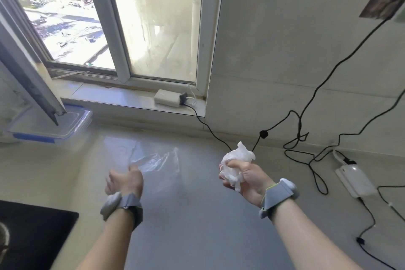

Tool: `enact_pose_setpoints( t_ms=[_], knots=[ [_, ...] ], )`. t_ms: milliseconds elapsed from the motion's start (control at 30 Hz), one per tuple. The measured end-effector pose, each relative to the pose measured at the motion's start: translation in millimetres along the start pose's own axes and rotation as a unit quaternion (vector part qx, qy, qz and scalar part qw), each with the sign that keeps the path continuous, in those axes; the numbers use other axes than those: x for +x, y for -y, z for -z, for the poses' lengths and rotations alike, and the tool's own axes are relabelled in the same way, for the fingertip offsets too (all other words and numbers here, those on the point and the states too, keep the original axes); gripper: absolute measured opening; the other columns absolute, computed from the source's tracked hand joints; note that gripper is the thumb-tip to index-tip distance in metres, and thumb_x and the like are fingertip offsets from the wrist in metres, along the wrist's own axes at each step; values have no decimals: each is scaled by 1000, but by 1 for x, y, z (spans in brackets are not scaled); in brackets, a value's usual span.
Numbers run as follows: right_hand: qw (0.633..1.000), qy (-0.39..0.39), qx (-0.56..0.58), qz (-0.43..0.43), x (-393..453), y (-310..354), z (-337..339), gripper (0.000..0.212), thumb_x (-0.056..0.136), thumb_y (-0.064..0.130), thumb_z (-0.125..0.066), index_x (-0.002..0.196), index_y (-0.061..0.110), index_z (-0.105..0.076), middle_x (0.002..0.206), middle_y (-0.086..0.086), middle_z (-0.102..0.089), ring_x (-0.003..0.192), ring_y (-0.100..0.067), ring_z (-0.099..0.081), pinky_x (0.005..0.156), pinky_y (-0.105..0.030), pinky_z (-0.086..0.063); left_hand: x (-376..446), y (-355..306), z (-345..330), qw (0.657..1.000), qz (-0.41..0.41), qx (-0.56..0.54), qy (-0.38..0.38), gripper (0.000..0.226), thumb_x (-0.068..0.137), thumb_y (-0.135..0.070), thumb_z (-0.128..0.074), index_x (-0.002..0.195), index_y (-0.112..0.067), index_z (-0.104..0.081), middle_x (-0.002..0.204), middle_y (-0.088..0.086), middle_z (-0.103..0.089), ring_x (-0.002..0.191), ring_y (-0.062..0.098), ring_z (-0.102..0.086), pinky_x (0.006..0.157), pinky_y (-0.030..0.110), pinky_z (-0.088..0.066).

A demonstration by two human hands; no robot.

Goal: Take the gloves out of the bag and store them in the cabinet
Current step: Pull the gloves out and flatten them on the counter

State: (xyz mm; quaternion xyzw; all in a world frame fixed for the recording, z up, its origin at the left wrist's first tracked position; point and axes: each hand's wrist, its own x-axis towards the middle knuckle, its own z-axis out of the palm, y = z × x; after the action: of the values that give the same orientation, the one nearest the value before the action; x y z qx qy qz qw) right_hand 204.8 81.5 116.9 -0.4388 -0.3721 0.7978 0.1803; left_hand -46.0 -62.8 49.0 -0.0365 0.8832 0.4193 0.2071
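My right hand point(243, 178) grips a crumpled bunch of thin white gloves point(236, 160), held above the pale countertop point(197, 215) with the bunch sticking up out of the fist. A clear plastic bag point(157, 160) lies flat and blurred on the counter in the middle. My left hand point(125, 180) hovers at the bag's near left corner with its fingers loosely spread; whether it touches the bag I cannot tell. No cabinet is in view.
Clear food containers with blue clips point(50, 125) sit at the far left under an open window sash point(28, 76). A white charger point(167, 97) rests on the sill. Black cables point(306, 138) and a power strip point(355, 180) lie at right. A black hob point(32, 232) is near left.
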Motion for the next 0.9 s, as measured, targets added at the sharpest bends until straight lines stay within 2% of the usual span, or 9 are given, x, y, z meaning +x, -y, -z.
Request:
enact_pose_setpoints(
  t_ms=[133, 300, 367, 467, 500, 533, 600, 767, 900],
  knots=[
    [1000, -19, -25, 2, 0, -7, -6, 22, 85, 7, -63, 107, 9, -60, 92, -14, -58, 74, -30, -56, 65, -38, -45, -77, -30, -14, 968, -178, -47, 172, 57, 94, -37, -60, 145, -15, -44, 149, 9, -46, 135, 27, -44, 108, 35, -35],
    [996, 68, 44, 22, -6, -16, -5, 41, 78, 8, -49, 109, 31, -62, 77, -10, -68, 73, -26, -65, 74, -44, -48, -147, -48, -35, 824, -111, -136, 538, 38, 89, -39, -68, 124, -25, -62, 119, 2, -71, 99, 16, -70, 84, 42, -60],
    [990, 110, 87, 14, -13, -14, 3, 44, 74, 7, -44, 99, 34, -68, 83, -15, -68, 82, -31, -66, 82, -51, -52, -158, -52, -40, 822, -140, -106, 542, 45, 81, -43, -76, 116, -16, -66, 108, 6, -75, 94, 21, -73, 83, 49, -60],
    [978, 138, 152, -31, -20, -13, 17, 36, 62, 3, -44, 96, 3, -55, 109, -23, -53, 104, -45, -49, 102, -63, -41, -156, -54, -46, 836, -170, -77, 516, 39, 81, -33, -78, 100, -1, -64, 89, 11, -70, 79, 22, -71, 77, 53, -60],
    [982, 109, 150, -27, -21, -14, 23, 49, 60, 1, -42, 105, -4, -60, 114, -23, -48, 104, -27, -30, 111, -65, -30, -156, -53, -48, 835, -176, -65, 517, 34, 84, -30, -75, 96, -1, -63, 87, 13, -67, 76, 24, -70, 76, 53, -61],
    [980, 114, 160, -29, -21, -16, 27, 29, 59, -2, -41, 83, 15, -43, 113, -23, -49, 136, -62, -24, 115, -64, -22, -156, -52, -50, 834, -177, -58, 519, 30, 86, -29, -74, 93, -2, -62, 85, 15, -65, 74, 26, -68, 74, 52, -61],
    [987, 83, 138, -9, -27, -16, 35, 67, 67, -7, -37, 126, 26, -41, 104, -23, -57, 101, -48, -47, 112, -60, -30, -156, -49, -53, 834, -170, -57, 521, 30, 88, -28, -72, 94, 0, -61, 86, 18, -65, 71, 29, -67, 70, 50, -62],
    [1000, -24, 7, -5, -33, -18, 49, 22, 90, 7, -54, 107, 3, -68, 81, -13, -71, 67, -26, -67, 63, -36, -56, -150, -40, -59, 847, -128, -94, 507, 32, 89, -29, -70, 98, 0, -60, 80, 13, -74, 72, 26, -72, 62, 41, -61],
    [995, -95, 12, 2, -38, -19, 57, 18, 90, 26, -65, 99, 11, -70, 85, -10, -66, 75, -26, -60, 73, -35, -49, -141, -33, -58, 864, -121, -72, 482, 34, 91, -37, -64, 94, -4, -65, 57, 8, -65, 53, 20, -64, 54, 32, -56]
  ],
)
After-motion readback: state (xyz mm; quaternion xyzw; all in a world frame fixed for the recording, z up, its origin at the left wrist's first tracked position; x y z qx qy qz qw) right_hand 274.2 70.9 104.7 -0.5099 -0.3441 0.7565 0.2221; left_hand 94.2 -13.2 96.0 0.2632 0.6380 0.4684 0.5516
